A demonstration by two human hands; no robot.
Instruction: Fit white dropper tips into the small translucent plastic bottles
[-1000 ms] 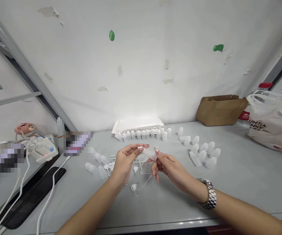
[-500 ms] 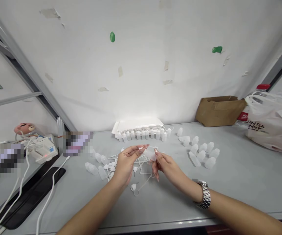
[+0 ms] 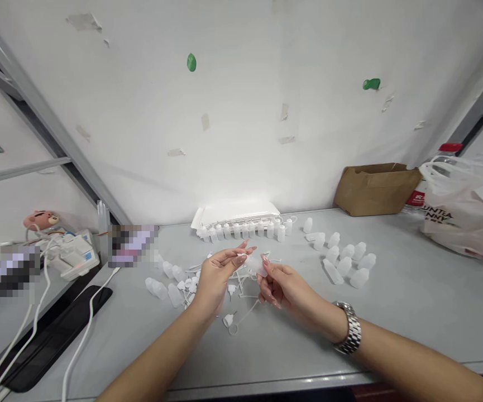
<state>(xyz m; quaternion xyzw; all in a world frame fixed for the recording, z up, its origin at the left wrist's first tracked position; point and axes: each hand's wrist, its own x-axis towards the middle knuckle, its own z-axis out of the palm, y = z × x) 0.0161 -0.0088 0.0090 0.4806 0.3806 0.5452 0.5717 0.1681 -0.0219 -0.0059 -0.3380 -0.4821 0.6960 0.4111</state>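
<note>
A small translucent squeeze bottle (image 3: 257,264) lies tilted between my two hands above the table. My right hand (image 3: 283,282) grips its right end, thumb on top and fingers curled below. At the bottle's left end, my left hand (image 3: 218,273) pinches with thumb and fingertips; these fingers partly hide the neck and any cap there. Beneath and beside my hands lie white caps with thin straps (image 3: 189,285), in a loose pile. One needle-tipped cap (image 3: 228,320) sits apart, nearer the front edge, close to a strap with a ring (image 3: 233,329).
Capped bottles (image 3: 248,230) stand in a row before a white packet (image 3: 241,211). Uncapped bottles lie or stand on the right (image 3: 345,254) and left (image 3: 157,288). A cardboard box (image 3: 377,192) and plastic bag (image 3: 459,212) are at right; a black phone-like slab (image 3: 63,335) and cables at left.
The right hand has turned slightly, its lower fingers curling in more around the bottle. The left hand has barely moved, still pinching the bottle's left end.
</note>
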